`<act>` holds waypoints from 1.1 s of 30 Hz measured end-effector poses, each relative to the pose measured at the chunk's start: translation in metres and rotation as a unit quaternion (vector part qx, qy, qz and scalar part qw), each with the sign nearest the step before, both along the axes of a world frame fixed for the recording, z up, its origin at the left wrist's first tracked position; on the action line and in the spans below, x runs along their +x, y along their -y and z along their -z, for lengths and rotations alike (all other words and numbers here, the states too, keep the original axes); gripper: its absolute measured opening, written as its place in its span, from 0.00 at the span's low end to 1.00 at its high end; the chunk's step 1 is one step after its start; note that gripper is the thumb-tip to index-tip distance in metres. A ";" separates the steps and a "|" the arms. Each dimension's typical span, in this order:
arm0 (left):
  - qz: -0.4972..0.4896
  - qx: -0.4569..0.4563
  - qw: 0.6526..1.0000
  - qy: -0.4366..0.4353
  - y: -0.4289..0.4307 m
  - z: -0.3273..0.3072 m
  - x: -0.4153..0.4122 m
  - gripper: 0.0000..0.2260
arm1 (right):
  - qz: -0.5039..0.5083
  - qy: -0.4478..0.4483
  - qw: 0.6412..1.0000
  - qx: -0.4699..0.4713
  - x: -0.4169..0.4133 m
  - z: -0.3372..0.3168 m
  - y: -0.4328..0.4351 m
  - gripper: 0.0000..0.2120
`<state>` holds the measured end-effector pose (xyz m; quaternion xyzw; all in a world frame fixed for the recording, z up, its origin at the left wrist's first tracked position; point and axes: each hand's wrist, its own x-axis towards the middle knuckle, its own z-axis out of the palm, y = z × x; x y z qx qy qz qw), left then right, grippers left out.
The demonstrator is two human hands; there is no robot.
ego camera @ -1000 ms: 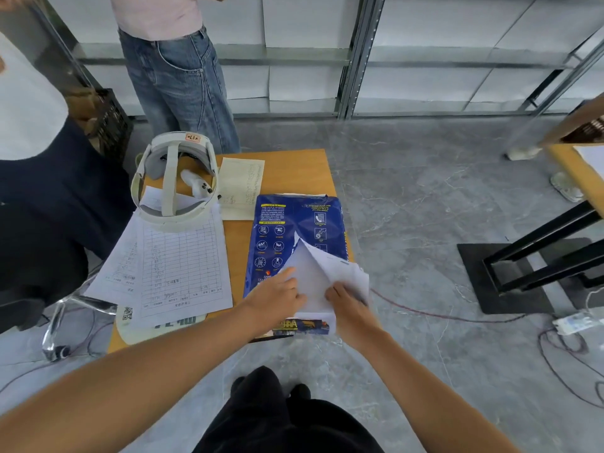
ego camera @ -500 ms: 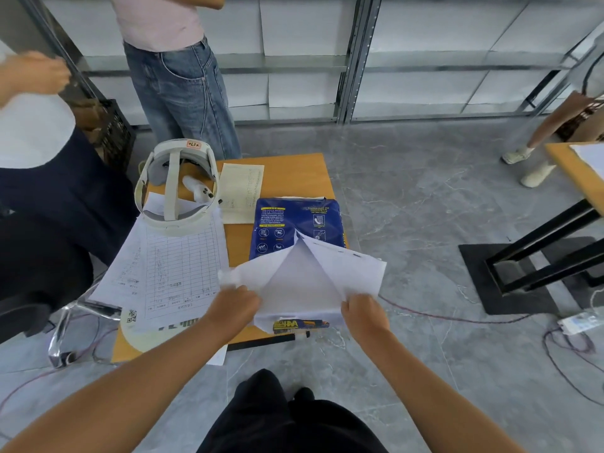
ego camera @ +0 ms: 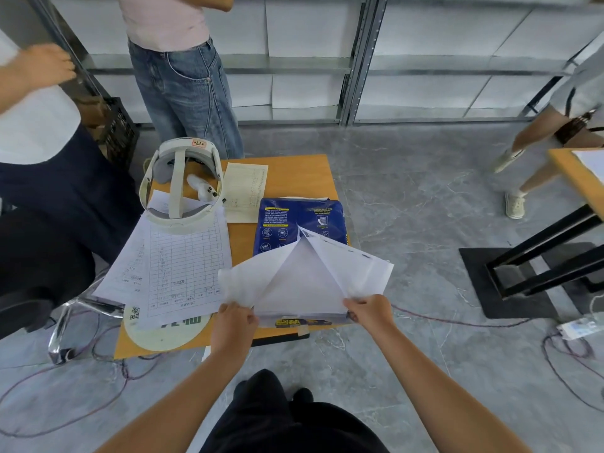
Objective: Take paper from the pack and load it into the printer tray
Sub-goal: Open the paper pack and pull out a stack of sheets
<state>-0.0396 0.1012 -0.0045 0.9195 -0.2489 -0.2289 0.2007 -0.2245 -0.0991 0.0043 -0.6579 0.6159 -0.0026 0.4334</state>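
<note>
A blue paper pack (ego camera: 294, 220) lies on the small orange table (ego camera: 294, 171), its near end torn open. The white wrapper flaps (ego camera: 353, 266) are spread apart in a V, baring the white sheet stack (ego camera: 294, 289) inside. My left hand (ego camera: 233, 322) pinches the left flap at its near corner. My right hand (ego camera: 369, 310) grips the right flap at the pack's near right corner. No printer or tray is in view.
A white headset (ego camera: 179, 188) sits on printed forms (ego camera: 176, 269) at the table's left, with a note sheet (ego camera: 245, 191) behind. Three people stand around: left, behind the table, far right. Cables (ego camera: 457, 322) run over the grey floor. A second table (ego camera: 575, 178) stands right.
Both hands have pulled the wrapper flaps apart, from a small tear to a wide V. The view has drawn back a little. A person's legs have come into view at the right.
</note>
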 end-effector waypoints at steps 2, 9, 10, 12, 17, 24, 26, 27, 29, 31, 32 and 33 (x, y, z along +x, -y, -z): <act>-0.051 -0.005 0.999 -0.019 0.007 -0.002 -0.011 0.06 | 0.014 0.009 1.000 0.008 0.000 0.000 -0.001 0.19; -0.287 -0.089 0.938 -0.173 0.031 -0.010 -0.019 0.11 | 0.000 0.010 1.000 -0.014 0.002 -0.001 -0.009 0.17; -0.302 -0.092 0.932 -0.176 0.032 -0.012 -0.017 0.09 | -0.003 0.007 1.000 -0.025 0.002 -0.002 -0.009 0.17; -0.326 -0.095 0.923 -0.182 0.030 -0.013 -0.012 0.08 | -0.010 0.005 0.999 -0.037 0.002 -0.001 -0.010 0.18; -0.336 -0.093 0.911 -0.221 0.025 -0.010 0.004 0.13 | 0.004 0.025 0.999 0.030 0.004 0.000 -0.008 0.13; -0.342 -0.070 0.907 -0.235 0.030 -0.002 0.014 0.12 | 0.076 0.064 0.990 0.102 0.003 -0.001 -0.007 0.11; -0.339 -0.088 0.906 -0.235 0.027 -0.001 0.011 0.10 | 0.087 0.076 0.989 0.096 0.001 -0.002 -0.008 0.12; -0.332 -0.099 0.905 -0.245 0.024 -0.001 0.010 0.09 | 0.087 0.079 0.989 0.093 0.000 -0.002 -0.008 0.13; -0.309 -0.112 0.903 -0.277 0.015 -0.003 0.012 0.08 | 0.071 0.074 0.991 0.089 -0.003 -0.006 -0.008 0.13; -0.266 -0.107 0.902 -0.322 0.002 -0.007 0.018 0.09 | 0.043 0.058 0.993 0.096 -0.011 -0.009 -0.012 0.12; -0.239 -0.098 0.897 -0.359 -0.006 -0.010 0.021 0.09 | 0.025 0.044 0.993 0.103 -0.016 -0.010 -0.015 0.13; -0.210 -0.091 0.886 -0.402 -0.012 -0.012 0.023 0.11 | 0.003 0.025 0.994 0.111 -0.021 -0.011 -0.018 0.13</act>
